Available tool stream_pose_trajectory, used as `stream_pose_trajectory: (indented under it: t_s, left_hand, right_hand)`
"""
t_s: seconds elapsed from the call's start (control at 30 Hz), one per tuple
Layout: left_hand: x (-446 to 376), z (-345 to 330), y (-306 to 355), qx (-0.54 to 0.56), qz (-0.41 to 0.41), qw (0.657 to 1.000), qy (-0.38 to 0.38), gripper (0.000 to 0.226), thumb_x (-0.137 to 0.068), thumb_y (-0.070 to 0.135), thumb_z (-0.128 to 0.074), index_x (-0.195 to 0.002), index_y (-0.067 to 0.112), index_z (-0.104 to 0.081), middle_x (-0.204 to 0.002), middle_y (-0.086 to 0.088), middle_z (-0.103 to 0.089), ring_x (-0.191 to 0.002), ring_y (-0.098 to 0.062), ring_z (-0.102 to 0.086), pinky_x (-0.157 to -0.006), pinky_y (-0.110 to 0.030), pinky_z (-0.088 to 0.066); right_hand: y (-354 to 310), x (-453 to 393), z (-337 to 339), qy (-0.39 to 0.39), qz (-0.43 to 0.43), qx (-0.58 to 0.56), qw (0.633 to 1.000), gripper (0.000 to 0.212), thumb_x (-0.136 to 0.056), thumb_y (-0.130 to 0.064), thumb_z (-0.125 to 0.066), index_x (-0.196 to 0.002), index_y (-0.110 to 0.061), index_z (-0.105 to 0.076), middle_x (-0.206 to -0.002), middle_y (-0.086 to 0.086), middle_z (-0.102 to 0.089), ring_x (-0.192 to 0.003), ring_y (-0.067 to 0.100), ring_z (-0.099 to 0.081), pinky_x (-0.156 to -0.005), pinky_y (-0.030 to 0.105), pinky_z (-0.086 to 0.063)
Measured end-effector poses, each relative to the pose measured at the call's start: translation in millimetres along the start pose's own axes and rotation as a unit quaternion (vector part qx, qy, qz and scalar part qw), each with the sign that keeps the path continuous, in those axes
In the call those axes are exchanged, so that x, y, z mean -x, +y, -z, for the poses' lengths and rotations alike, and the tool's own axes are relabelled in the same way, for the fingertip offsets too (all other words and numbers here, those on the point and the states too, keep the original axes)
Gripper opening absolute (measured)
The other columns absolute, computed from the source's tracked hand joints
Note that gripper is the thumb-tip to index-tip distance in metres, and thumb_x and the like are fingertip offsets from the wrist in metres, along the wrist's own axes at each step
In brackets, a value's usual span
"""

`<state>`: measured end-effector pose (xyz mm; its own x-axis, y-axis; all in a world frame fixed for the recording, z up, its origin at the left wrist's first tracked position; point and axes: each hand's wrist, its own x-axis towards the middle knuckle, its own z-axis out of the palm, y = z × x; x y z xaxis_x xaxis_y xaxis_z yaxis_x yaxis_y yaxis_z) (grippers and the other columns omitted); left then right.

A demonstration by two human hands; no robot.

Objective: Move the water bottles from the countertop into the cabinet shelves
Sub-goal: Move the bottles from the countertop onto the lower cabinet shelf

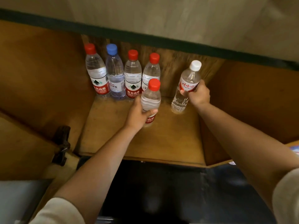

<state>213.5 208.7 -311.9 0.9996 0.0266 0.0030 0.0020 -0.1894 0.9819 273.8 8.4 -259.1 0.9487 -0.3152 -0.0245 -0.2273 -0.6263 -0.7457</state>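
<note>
Water bottles of clear plastic are seen standing on a brown wooden cabinet shelf. Four are lined up along the back edge of the shelf, toward its back left corner: a red-capped bottle with a red and white label at the far left, a blue-capped bottle with a pale label just beside it, a second red-capped bottle with a red label, and a third red-capped bottle partly hidden by what is in front. All appear filled with clear water.

A further red-capped clear bottle is gripped low on its body by the left hand, the fingers and thumb being curled round the label; it is held upright just in front of the back row, its base at or just above the shelf, and which cannot be told. A white-capped clear bottle with red lettering on a white label is gripped at mid-body by the right hand, the fingers wrapped round the label. This bottle is tilted, cap leaning right, with its base on or close to the shelf near the back right corner.
</note>
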Motion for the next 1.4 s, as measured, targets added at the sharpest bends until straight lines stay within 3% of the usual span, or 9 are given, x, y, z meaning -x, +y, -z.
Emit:
stream_pose_trajectory:
  t_s: [0.3,0.47,0.57,0.63,0.7,0.8,0.9,1.23,1.4]
  left_hand:
    - [-41.6,-51.7,19.1,-0.025,0.015,1.0,-0.005,0.068,-0.073,0.01,-0.076,-0.13,0.004,-0.039,-0.128,-0.011,-0.054,-0.118,-0.021,-0.049,-0.096,-0.027,-0.037]
    - [-38.8,-58.6,15.3,0.026,0.041,0.998,0.03,0.067,-0.068,-0.002,-0.077,-0.125,-0.003,-0.043,-0.125,-0.016,-0.057,-0.113,-0.021,-0.053,-0.096,-0.024,-0.04]
    - [-27.2,-64.6,1.3,0.036,0.118,0.987,0.1,0.061,-0.072,-0.004,-0.074,-0.125,-0.008,-0.044,-0.126,-0.02,-0.057,-0.117,-0.028,-0.054,-0.099,-0.028,-0.041]
    - [-13.1,-70.9,-9.3,0.06,0.247,0.955,0.151,0.049,-0.08,0.005,-0.069,-0.124,-0.004,-0.049,-0.123,-0.018,-0.059,-0.114,-0.03,-0.056,-0.093,-0.03,-0.045]
    - [-3.8,-78.3,-10.3,0.241,0.369,0.887,0.139,0.039,-0.09,0.013,-0.059,-0.127,0.003,-0.052,-0.118,-0.012,-0.06,-0.108,-0.025,-0.058,-0.085,-0.03,-0.051]
    - [-7.8,-82.9,2.7,0.474,0.389,0.775,0.149,0.039,-0.094,0.017,-0.052,-0.13,0.005,-0.047,-0.128,-0.013,-0.055,-0.114,-0.025,-0.056,-0.092,-0.028,-0.048]
    - [-20.8,-82.7,13.6,0.549,0.381,0.725,0.167,0.041,-0.091,0.013,-0.056,-0.129,0.002,-0.046,-0.13,-0.017,-0.053,-0.118,-0.029,-0.054,-0.096,-0.028,-0.048]
    - [-50.5,-85.0,32.1,0.539,0.372,0.739,0.161,0.042,-0.089,0.009,-0.058,-0.129,0.006,-0.045,-0.129,-0.015,-0.054,-0.119,-0.029,-0.053,-0.085,-0.032,-0.051]
    - [-61.7,-83.6,31.9,0.513,0.379,0.756,0.147,0.042,-0.09,0.008,-0.057,-0.13,0.007,-0.045,-0.132,-0.017,-0.049,-0.123,-0.034,-0.048,-0.092,-0.035,-0.05]
  right_hand:
    - [15.0,-8.8,13.8,-0.032,-0.058,-0.021,0.998,0.066,-0.076,-0.021,-0.073,-0.131,-0.016,-0.037,-0.131,0.009,-0.053,-0.12,0.032,-0.05,-0.097,0.047,-0.045]
    - [19.1,-9.2,23.4,-0.076,-0.072,-0.047,0.993,0.064,-0.082,-0.018,-0.067,-0.134,-0.02,-0.031,-0.132,0.008,-0.049,-0.114,0.033,-0.052,-0.073,0.04,-0.054]
    - [17.6,-8.9,23.8,-0.1,-0.055,-0.036,0.993,0.061,-0.082,-0.015,-0.067,-0.133,-0.019,-0.033,-0.133,0.008,-0.049,-0.116,0.033,-0.051,-0.07,0.04,-0.054]
    - [16.5,-8.6,24.0,-0.11,-0.044,-0.034,0.992,0.063,-0.081,-0.012,-0.067,-0.134,-0.018,-0.034,-0.135,0.008,-0.048,-0.12,0.033,-0.049,-0.08,0.046,-0.054]
    - [15.7,-8.4,23.8,-0.122,-0.038,-0.031,0.991,0.064,-0.081,-0.01,-0.068,-0.135,-0.017,-0.033,-0.136,0.008,-0.048,-0.124,0.032,-0.046,-0.089,0.049,-0.05]
    - [14.5,-10.0,23.2,-0.134,-0.045,-0.044,0.989,0.065,-0.08,-0.008,-0.068,-0.135,-0.015,-0.034,-0.136,0.009,-0.048,-0.125,0.031,-0.045,-0.097,0.05,-0.046]
    - [13.3,-12.3,21.7,-0.137,-0.053,-0.05,0.988,0.065,-0.079,-0.006,-0.068,-0.134,-0.015,-0.034,-0.135,0.009,-0.048,-0.125,0.031,-0.045,-0.1,0.05,-0.043]
    - [7.8,-19.5,8.8,-0.112,-0.061,-0.075,0.989,0.064,-0.077,-0.005,-0.069,-0.132,-0.014,-0.037,-0.134,0.01,-0.049,-0.128,0.032,-0.042,-0.101,0.049,-0.043]
    - [-0.7,-23.7,2.9,-0.101,-0.067,-0.098,0.988,0.063,-0.077,-0.002,-0.068,-0.13,-0.013,-0.038,-0.133,0.01,-0.049,-0.128,0.031,-0.042,-0.101,0.049,-0.043]
